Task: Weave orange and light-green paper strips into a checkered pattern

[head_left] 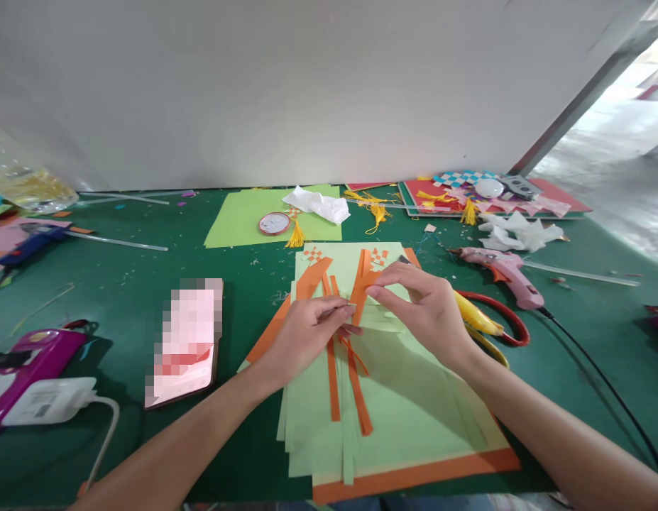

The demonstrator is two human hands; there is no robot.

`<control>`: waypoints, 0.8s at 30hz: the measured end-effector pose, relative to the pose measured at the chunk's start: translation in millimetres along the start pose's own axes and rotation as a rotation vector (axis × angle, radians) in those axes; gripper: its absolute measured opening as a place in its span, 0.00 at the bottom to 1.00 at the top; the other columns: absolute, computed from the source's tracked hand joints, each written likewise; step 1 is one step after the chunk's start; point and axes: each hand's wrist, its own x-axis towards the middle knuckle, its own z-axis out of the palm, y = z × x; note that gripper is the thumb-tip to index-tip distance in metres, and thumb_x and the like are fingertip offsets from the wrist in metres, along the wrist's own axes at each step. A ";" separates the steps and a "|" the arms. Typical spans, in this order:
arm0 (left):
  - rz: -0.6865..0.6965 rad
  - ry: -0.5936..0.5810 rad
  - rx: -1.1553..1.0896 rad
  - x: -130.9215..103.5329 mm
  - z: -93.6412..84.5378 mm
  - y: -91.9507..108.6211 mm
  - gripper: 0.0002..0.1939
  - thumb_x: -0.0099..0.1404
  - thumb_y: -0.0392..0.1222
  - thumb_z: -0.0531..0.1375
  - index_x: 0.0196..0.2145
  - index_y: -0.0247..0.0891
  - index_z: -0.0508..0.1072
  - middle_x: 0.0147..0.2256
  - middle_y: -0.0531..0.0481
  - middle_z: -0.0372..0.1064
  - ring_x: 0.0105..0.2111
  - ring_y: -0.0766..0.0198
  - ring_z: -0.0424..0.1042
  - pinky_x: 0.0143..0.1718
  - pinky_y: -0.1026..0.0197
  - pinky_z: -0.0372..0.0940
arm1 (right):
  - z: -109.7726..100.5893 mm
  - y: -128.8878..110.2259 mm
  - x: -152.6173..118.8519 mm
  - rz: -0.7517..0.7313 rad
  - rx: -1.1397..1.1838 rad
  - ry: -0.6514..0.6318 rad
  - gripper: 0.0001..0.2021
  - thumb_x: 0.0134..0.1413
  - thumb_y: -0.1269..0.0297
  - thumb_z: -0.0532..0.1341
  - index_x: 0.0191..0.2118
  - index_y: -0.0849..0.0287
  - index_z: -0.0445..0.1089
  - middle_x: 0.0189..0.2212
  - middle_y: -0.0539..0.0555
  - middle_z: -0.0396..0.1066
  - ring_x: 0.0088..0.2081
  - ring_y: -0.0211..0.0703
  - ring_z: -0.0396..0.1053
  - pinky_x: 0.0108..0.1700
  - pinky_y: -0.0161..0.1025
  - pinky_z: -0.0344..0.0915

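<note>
My left hand [312, 330] is closed above the paper stack, thumb and index finger pinching a paper strip whose thin pale edge shows at the fingertips. Just right of it, my right hand [421, 301] has thumb and index pressed together over an orange strip [363, 266]; whatever sits between them is too small to make out. Beneath both hands lie light green paper sheets [414, 404] with orange sheets under them. Loose orange strips [333, 383] and a pale green strip [348, 454] rest on top. Small orange-and-white woven checks [379, 257] lie at the stack's far edge.
A phone [187, 348] lies left of the stack. To the right are scissors [514, 323] and a pink glue gun [504, 270] with its cord. A blue glue gun [33, 241], a purple power strip [41, 369], a round tin [274, 223] and yellow tassels [376, 213] surround the work.
</note>
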 end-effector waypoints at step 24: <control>0.137 0.269 -0.166 0.6 -3.4 -0.6 0.12 0.65 0.48 0.61 0.29 0.36 0.74 0.28 0.54 0.68 0.31 0.65 0.71 0.40 0.62 0.72 | 20.8 -6.8 -7.7 0.609 0.262 -0.298 0.16 0.56 0.59 0.60 0.21 0.60 0.63 0.18 0.45 0.62 0.20 0.31 0.56 0.23 0.33 0.51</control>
